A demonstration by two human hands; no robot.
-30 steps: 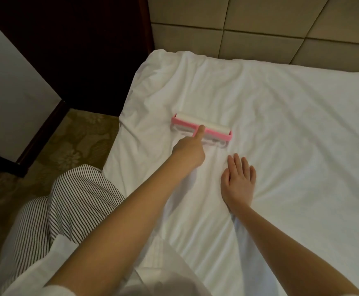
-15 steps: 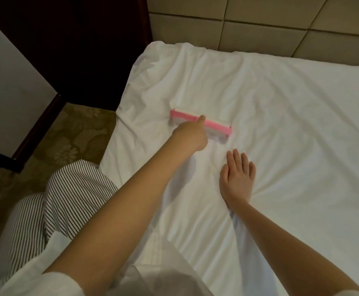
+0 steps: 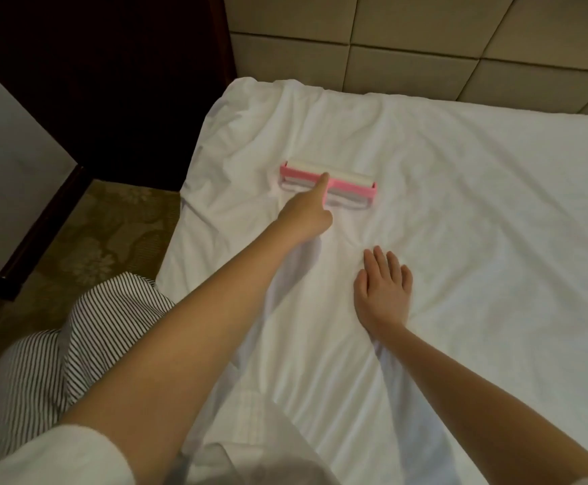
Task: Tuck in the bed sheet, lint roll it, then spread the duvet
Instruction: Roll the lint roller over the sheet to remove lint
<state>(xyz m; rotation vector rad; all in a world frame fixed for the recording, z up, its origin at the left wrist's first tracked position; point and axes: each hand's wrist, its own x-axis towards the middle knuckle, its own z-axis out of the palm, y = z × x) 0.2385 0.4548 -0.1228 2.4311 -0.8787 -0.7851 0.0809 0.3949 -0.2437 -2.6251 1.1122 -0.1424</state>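
Pink lint roller (image 3: 352, 186), seemingly light and rigid: left hand (image 3: 308, 218) grips its handle; right hand (image 3: 383, 295) lies flat on soft sheet (image 3: 478, 222).

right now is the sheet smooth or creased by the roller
Creased: folds run through the sheet around the roller and up to its far-left corner; farther right it lies smoother.

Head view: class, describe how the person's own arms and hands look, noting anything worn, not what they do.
Both hands are bare: the left hand and right hand show no gloves, rings or watch. The left arm is uncovered up to a loose white sleeve at the bottom edge. The right arm is uncovered as far as the frame shows.
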